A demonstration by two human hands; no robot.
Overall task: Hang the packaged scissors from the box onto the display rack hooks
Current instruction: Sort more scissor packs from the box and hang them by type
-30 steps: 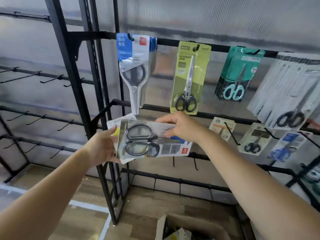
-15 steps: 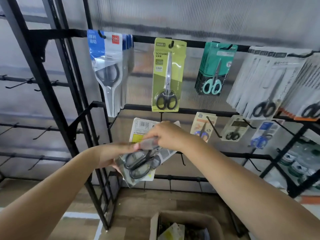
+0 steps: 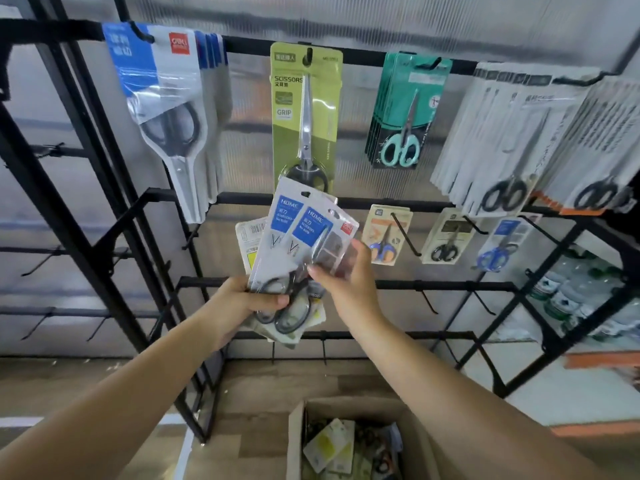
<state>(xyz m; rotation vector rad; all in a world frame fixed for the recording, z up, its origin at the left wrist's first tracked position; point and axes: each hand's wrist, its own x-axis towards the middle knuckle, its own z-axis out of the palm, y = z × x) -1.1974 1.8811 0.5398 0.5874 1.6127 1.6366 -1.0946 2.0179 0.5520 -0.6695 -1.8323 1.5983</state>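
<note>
Head view, read left to right. Black rack (image 3: 104,174) fills the frame, its top bar running from 10 to 2 o'clock. At 11 o'clock a blue-and-white pack (image 3: 166,109) hangs from a hook, more of the same behind it. At 12 o'clock hangs a green pack (image 3: 304,116); at 1 o'clock, teal packs (image 3: 405,112); at 2 o'clock, a fanned row of white packs (image 3: 519,140). Small packs (image 3: 386,237) hang on the middle bar, right of centre.

Left hand (image 3: 242,306), just below centre, has its fingers curled round the lower ends of a fan of scissor packs (image 3: 298,244), which stand nearly upright, tops tilted toward 1 o'clock, in front of the middle bar and overlapping the foot of the green pack. None of the held packs is on a hook. Right hand (image 3: 349,278) pinches the right edge of the front pack between thumb and fingers.

At 6 o'clock an open box (image 3: 294,441) sits on the wooden floor (image 3: 252,393), with more packs inside. At 3 to 4 o'clock, bottles (image 3: 561,299) lie behind the rack.
</note>
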